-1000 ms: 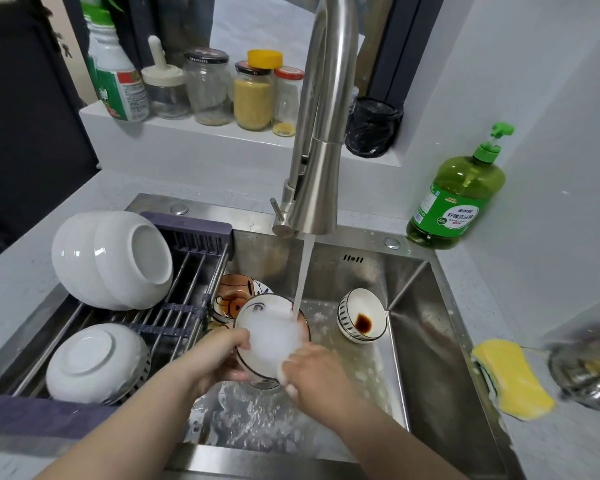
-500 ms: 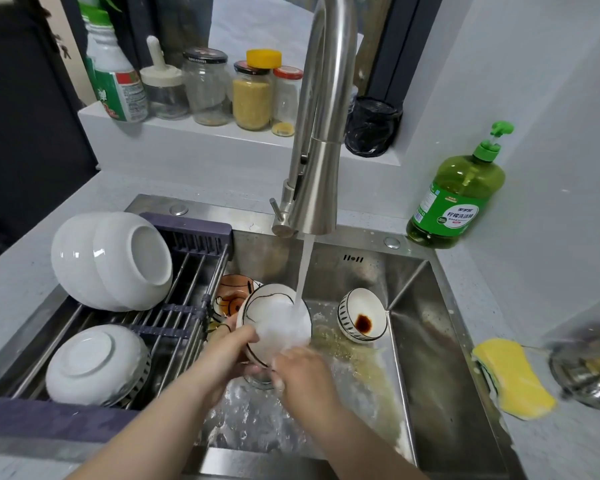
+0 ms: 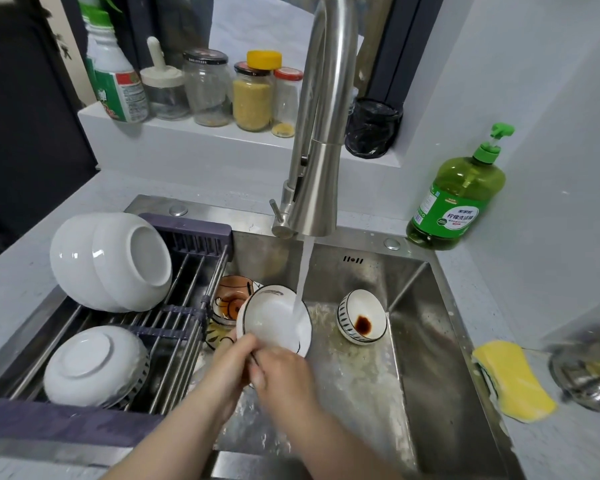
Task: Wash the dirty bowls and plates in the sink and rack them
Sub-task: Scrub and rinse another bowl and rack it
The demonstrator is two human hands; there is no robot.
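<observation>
Gripped black-rimmed white ceramic bowl [image 3: 274,318] with left hand [image 3: 227,367] and right hand [image 3: 279,372]; best rotated under faucet stream [image 3: 303,271], rinsing rim fully.

The brushed stainless-steel sink [image 3: 430,341] looks dull and wet; the glossy white ceramic bowls [image 3: 111,261] shine; the yellow sponge [image 3: 513,379] looks porous.

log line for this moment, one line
step: rinsing bowl | left hand: holds bowl | right hand: holds bowl | tap: running | stained bowl: unwashed in sink
</observation>
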